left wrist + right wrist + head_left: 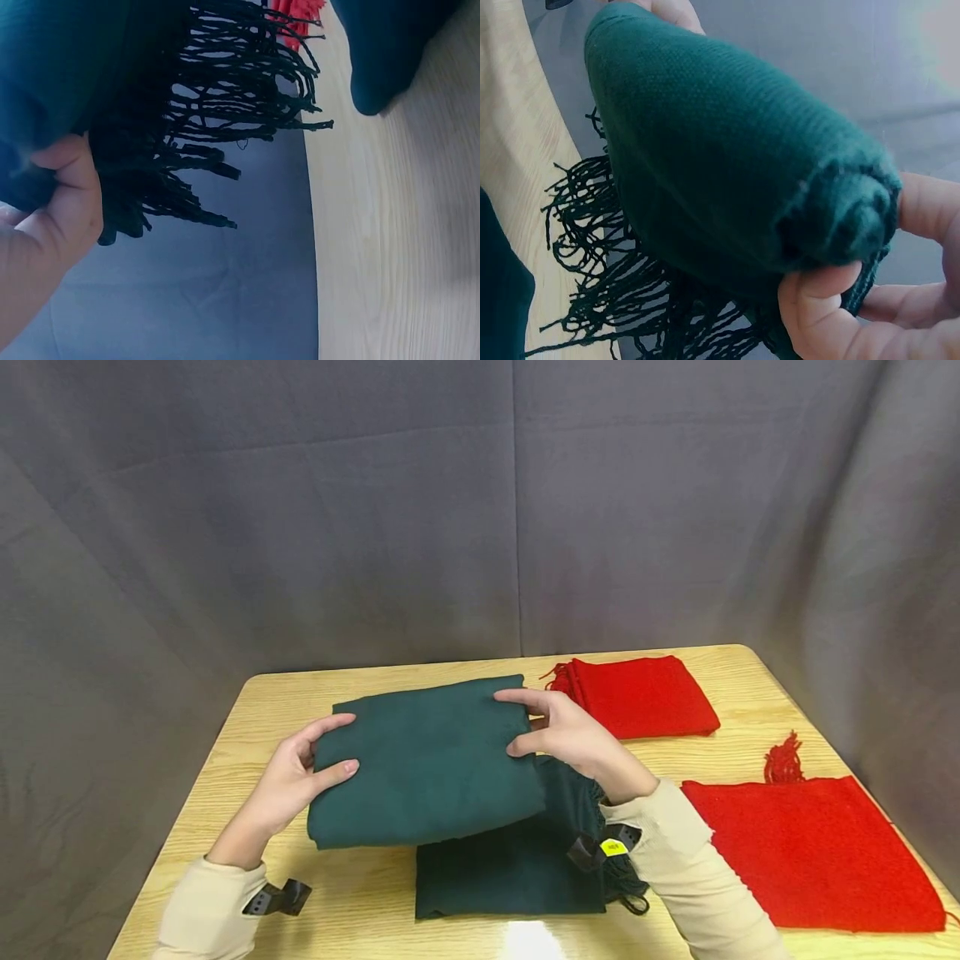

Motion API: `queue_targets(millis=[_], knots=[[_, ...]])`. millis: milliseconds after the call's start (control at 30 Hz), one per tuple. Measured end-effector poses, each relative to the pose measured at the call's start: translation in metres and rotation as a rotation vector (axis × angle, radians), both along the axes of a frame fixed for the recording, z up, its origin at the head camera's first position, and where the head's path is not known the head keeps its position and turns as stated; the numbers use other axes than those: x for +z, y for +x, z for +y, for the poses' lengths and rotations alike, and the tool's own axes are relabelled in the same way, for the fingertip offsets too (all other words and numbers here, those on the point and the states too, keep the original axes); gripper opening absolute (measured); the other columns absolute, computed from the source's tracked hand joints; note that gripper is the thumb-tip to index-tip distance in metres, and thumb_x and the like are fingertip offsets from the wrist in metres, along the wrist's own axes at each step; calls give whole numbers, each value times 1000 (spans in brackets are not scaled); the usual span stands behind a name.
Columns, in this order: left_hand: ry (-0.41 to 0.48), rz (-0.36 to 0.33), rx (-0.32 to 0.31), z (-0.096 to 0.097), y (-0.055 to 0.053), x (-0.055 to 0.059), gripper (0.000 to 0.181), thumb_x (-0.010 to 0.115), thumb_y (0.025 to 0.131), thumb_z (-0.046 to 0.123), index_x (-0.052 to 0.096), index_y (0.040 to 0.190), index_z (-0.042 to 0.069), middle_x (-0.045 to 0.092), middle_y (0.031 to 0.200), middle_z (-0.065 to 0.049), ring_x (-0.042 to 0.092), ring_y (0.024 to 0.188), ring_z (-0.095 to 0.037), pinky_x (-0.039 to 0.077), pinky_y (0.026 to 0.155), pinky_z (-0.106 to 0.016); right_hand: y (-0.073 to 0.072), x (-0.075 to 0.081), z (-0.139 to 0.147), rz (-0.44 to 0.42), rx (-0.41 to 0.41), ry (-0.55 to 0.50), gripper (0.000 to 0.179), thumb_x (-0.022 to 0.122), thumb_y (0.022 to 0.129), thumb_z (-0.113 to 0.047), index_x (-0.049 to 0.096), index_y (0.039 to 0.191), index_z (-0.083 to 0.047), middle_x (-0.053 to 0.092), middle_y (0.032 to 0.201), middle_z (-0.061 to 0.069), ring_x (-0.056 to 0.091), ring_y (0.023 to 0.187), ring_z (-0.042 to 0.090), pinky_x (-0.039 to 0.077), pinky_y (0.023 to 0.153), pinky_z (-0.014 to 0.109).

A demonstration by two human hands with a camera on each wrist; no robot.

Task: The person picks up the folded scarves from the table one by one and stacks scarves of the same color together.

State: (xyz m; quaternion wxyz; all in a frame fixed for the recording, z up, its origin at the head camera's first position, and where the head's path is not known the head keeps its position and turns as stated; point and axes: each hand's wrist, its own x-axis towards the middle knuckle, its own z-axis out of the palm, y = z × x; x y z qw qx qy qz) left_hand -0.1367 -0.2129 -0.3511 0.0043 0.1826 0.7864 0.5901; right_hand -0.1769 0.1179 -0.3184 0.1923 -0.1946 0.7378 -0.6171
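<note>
A folded dark green scarf (420,768) is held above the table, lengthwise between both hands. My left hand (287,781) grips its left edge, thumb on the upper face and the other fingers partly hidden. At the opposite edge my right hand (573,732) pinches the cloth; in the right wrist view, the thumb (821,292) presses on the end of the rolled-looking fold. Dark fringe (232,90) hangs from the held scarf in both wrist views. Below it, partly covered, a second folded green scarf (510,881) lies on the table, its fringe to the right.
Two folded red scarves lie on the right of the wooden table (360,902): one at the back (645,697) with fringe to its left, one nearer (817,856) with a fringe tuft at its far edge. A grey curtain (390,527) stands behind the table.
</note>
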Motion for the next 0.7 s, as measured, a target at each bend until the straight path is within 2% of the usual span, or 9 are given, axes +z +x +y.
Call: queue_targets(millis=[267, 500, 700], knots=[[1, -18, 1, 12, -1, -4, 53, 63, 83, -1, 41, 131, -5, 55, 113, -6, 57, 95, -7, 48, 76, -22, 2, 0, 13, 10, 0, 13, 63, 62, 73, 5, 41, 133, 2, 50, 121, 22, 60, 93, 29, 51, 76, 39], [16, -69, -15, 19, -3, -11, 55, 63, 82, -2, 40, 132, -4, 51, 119, -22, 57, 98, -7, 48, 79, -23, 5, -5, 20, 18, -21, 51, 62, 62, 74, 6, 42, 132, 2, 51, 122, 21, 58, 97, 29, 50, 78, 36], [28, -90, -40, 28, -4, -18, 56, 64, 82, -1, 40, 132, -2, 49, 124, -24, 56, 100, -8, 48, 80, -25, 9, -11, 31, 3, -33, 79, 63, 63, 73, 4, 42, 133, 2, 49, 124, 22, 58, 97, 30, 50, 78, 37]])
